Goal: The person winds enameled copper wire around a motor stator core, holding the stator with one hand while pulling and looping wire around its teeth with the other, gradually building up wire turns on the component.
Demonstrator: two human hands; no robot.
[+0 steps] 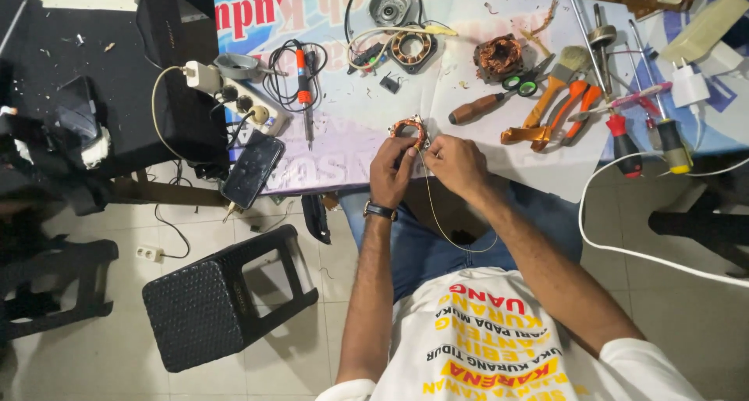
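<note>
Copper-wound coil ring (408, 129), small and round, is sitting at the near edge of the table (343, 155), right where both hands are meeting. The left hand (392, 169) is closing its fingers around the ring's lower side, steadying it against the edge so it is not turning. The right hand (455, 163) is pinching narrow on a thin pale wire (434, 206) just beside the ring; that wire is looping down over the lap and curving back up, slack, so there is spare length to feed.

Everything else is lying well apart from the hands, pushed to the back and sides so the working spot is staying open:
- a second wound stator (411, 48) and a loose clump of copper wire (498, 56), far side of the table
- brown-handled screwdriver (477, 108), scissors (529, 79), paintbrush (558, 81) and orange pliers (573, 108), fanned to the right within arm's reach
- orange-gripped soldering iron (303, 79), left, near a power strip (250, 104)
- dark phone (251, 169) overhanging the table's left corner
- black plastic stool (226, 296) on the tiled floor below.

A watch (380, 211) is showing on the left wrist.
</note>
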